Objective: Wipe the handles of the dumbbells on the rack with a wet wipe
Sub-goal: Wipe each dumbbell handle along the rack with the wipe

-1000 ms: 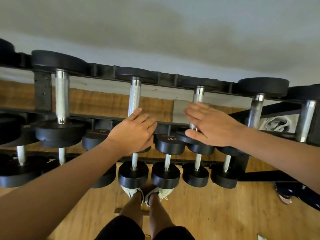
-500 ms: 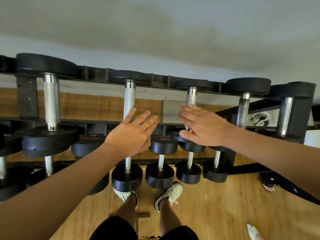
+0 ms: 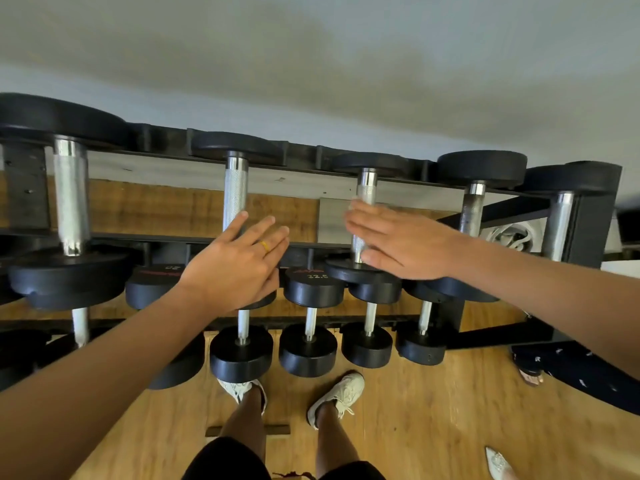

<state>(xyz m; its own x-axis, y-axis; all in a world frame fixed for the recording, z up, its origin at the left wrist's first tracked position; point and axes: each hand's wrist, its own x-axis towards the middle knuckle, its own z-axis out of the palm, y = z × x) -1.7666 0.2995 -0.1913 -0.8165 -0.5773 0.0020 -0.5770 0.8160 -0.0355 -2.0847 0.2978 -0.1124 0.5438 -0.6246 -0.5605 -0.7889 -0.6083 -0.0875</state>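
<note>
A black dumbbell rack [image 3: 304,154] runs across the view with several dumbbells on its top tier and smaller ones below. My left hand [image 3: 239,261], fingers straight and a yellow ring on one, lies over the lower end of a knurled steel handle [image 3: 235,192]. My right hand [image 3: 398,240] is flat with straight fingers across the handle [image 3: 366,188] of the dumbbell to the right. No wet wipe shows in either hand.
More top-tier handles stand at the far left [image 3: 71,199] and right [image 3: 471,213]. Lower dumbbells [image 3: 308,348] hang near my shoes [image 3: 337,396] on the wooden floor. Another person's foot [image 3: 530,377] and a pale shoe tip [image 3: 498,462] are at the right.
The view has shifted right along the rack, and my right foot has stepped right. Both hands kept their places on the two handles, fingers straightening slightly.
</note>
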